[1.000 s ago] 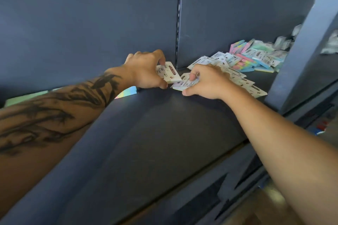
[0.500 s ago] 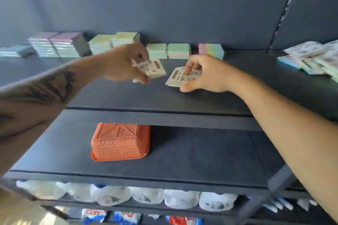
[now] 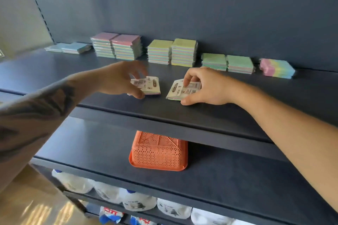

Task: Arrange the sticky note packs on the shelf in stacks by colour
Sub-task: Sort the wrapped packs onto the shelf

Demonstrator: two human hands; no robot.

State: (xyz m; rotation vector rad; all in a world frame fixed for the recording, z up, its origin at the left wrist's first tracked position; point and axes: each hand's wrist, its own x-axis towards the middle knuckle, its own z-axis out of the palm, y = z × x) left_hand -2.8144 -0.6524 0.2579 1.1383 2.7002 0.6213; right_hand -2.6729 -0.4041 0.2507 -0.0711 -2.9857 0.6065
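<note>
My left hand [image 3: 121,78] grips a small bunch of sticky note packs [image 3: 150,86], white label side up, just above the dark top shelf [image 3: 256,100]. My right hand [image 3: 206,86] holds another bunch of packs [image 3: 176,90] the same way, low over the shelf. Along the back wall stand sorted stacks: blue packs [image 3: 73,48] at the left, two pink-topped stacks [image 3: 118,46], two yellow-topped stacks [image 3: 172,51], two green-topped stacks [image 3: 228,63] and one multicolour pack [image 3: 277,68] at the right.
An orange perforated basket [image 3: 159,153] lies upside down on the shelf below. White plastic jugs [image 3: 139,200] fill the lowest shelf. A slotted upright [image 3: 39,8] runs up the back panel at the left.
The view has swung left from the loose pile to the sorted stacks. Both hands have carried their packs along and now sit lower, close to the shelf in front of the stacks.
</note>
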